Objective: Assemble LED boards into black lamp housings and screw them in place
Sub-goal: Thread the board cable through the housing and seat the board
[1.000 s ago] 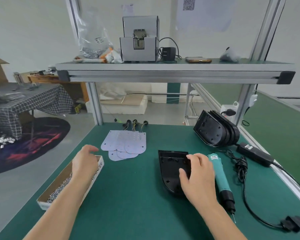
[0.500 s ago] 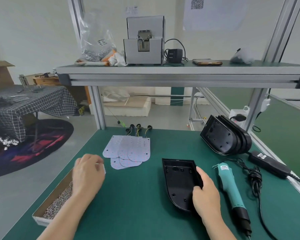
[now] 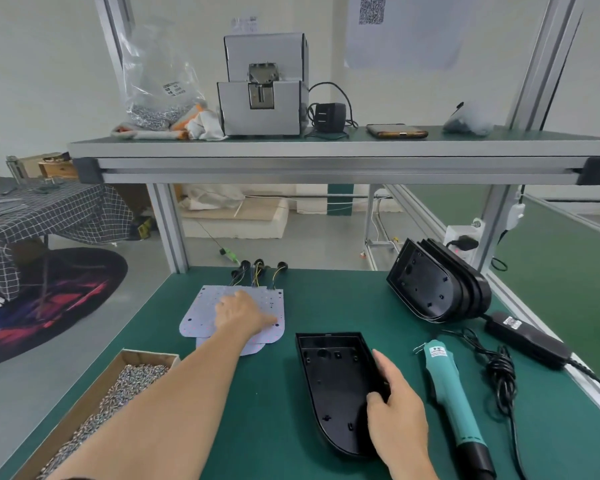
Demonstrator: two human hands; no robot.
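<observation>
An empty black lamp housing (image 3: 329, 386) lies open side up on the green table, in front of me. My right hand (image 3: 394, 407) grips its right rim, thumb inside the shell and fingers outside. A fanned stack of white LED boards (image 3: 201, 317) with wired plugs lies at the middle left. My left hand (image 3: 245, 315) rests on top of that stack, fingers spread over the top board and thumb pointing right. Whether it has pinched a board is hidden under the palm.
A cardboard box of screws (image 3: 118, 386) sits at the front left. A teal electric screwdriver (image 3: 447, 382) lies right of the housing, its cable and power adapter (image 3: 527, 337) beyond. Several more housings (image 3: 430, 285) lean stacked at the back right. A shelf (image 3: 326, 157) overhangs the table.
My left hand has left the screw box and reached forward onto the LED boards. My right hand slid down the housing's right rim and keeps its hold.
</observation>
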